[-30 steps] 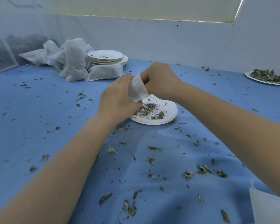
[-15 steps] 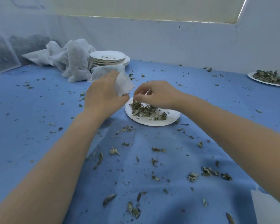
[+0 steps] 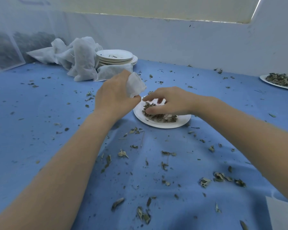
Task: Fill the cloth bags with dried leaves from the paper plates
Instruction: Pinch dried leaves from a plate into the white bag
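Observation:
A white paper plate (image 3: 163, 124) with a small heap of dried leaves (image 3: 158, 116) lies on the blue cloth in the middle. My right hand (image 3: 170, 102) is down on the plate, its thumb and curled fingers closing round a bunch of the leaves. Just left of the plate, my left hand (image 3: 114, 97) grips a small white cloth bag (image 3: 135, 84), which sticks up from the fist above the plate's left rim. The bag's mouth is hidden by the hand.
A pile of white cloth bags (image 3: 76, 60) and a stack of empty paper plates (image 3: 115, 57) sit at the back left. Another plate of leaves (image 3: 279, 79) lies at the far right. Loose leaves litter the blue cloth (image 3: 40, 130). A white wall runs behind.
My right hand let go of the bag and dropped onto the plate, closing on leaves. My left hand carried the bag slightly left and up.

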Demonstrator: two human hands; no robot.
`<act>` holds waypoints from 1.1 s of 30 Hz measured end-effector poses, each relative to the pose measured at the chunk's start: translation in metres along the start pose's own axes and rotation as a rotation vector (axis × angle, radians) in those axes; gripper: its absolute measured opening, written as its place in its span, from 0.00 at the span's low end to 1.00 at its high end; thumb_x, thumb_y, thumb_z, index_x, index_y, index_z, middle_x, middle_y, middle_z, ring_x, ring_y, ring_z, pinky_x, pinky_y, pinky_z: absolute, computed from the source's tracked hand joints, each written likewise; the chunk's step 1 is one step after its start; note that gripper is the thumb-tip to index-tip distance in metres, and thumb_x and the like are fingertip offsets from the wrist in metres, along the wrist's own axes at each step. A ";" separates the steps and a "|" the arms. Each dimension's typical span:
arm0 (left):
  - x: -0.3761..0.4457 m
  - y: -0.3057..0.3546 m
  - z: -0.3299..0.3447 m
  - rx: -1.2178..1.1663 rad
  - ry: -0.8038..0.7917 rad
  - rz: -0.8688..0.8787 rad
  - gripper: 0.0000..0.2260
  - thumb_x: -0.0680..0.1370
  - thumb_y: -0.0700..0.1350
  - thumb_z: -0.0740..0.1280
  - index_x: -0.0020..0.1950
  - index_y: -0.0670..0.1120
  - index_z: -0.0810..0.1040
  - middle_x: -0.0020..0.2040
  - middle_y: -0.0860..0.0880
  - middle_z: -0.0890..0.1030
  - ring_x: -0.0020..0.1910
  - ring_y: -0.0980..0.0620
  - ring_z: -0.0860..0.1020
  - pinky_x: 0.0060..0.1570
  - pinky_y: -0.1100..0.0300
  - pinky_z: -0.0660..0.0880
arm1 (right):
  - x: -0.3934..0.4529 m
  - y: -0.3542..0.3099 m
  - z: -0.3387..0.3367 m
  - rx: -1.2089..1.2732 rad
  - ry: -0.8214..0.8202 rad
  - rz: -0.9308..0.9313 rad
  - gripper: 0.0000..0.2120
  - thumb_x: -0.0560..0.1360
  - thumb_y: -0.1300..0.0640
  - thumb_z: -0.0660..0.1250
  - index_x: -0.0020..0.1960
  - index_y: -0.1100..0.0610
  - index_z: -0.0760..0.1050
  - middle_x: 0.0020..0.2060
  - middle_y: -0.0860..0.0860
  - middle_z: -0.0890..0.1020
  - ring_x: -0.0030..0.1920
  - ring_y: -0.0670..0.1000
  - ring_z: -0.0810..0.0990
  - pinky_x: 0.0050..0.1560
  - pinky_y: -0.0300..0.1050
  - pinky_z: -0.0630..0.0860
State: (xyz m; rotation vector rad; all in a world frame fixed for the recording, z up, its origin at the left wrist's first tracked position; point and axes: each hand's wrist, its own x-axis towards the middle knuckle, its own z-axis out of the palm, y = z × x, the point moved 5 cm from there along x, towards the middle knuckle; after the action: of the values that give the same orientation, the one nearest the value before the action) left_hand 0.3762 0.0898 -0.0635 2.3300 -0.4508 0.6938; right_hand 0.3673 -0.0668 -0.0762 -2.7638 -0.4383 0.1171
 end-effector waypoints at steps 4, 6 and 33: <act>-0.001 -0.001 0.003 0.019 -0.017 -0.002 0.17 0.69 0.45 0.69 0.57 0.48 0.74 0.44 0.55 0.71 0.43 0.52 0.68 0.40 0.57 0.65 | 0.005 -0.010 0.004 -0.218 -0.088 -0.033 0.19 0.74 0.48 0.66 0.65 0.43 0.72 0.55 0.42 0.70 0.52 0.46 0.71 0.51 0.40 0.68; -0.001 -0.002 0.004 0.014 -0.027 0.001 0.18 0.68 0.45 0.69 0.57 0.48 0.73 0.46 0.55 0.74 0.43 0.52 0.68 0.40 0.57 0.66 | 0.007 -0.015 0.006 -0.226 -0.058 -0.034 0.14 0.74 0.52 0.66 0.59 0.45 0.77 0.48 0.44 0.75 0.52 0.48 0.74 0.50 0.41 0.72; -0.005 0.006 0.013 -0.062 -0.093 0.044 0.17 0.65 0.52 0.71 0.49 0.50 0.72 0.39 0.56 0.75 0.41 0.50 0.74 0.38 0.56 0.70 | -0.014 -0.040 -0.044 0.257 0.367 -0.176 0.10 0.71 0.62 0.71 0.49 0.49 0.83 0.39 0.50 0.85 0.34 0.39 0.76 0.35 0.28 0.70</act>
State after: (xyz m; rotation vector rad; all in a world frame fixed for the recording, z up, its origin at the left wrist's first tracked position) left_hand 0.3746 0.0772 -0.0719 2.3066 -0.5595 0.5849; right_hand 0.3486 -0.0499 -0.0208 -2.4102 -0.5216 -0.3467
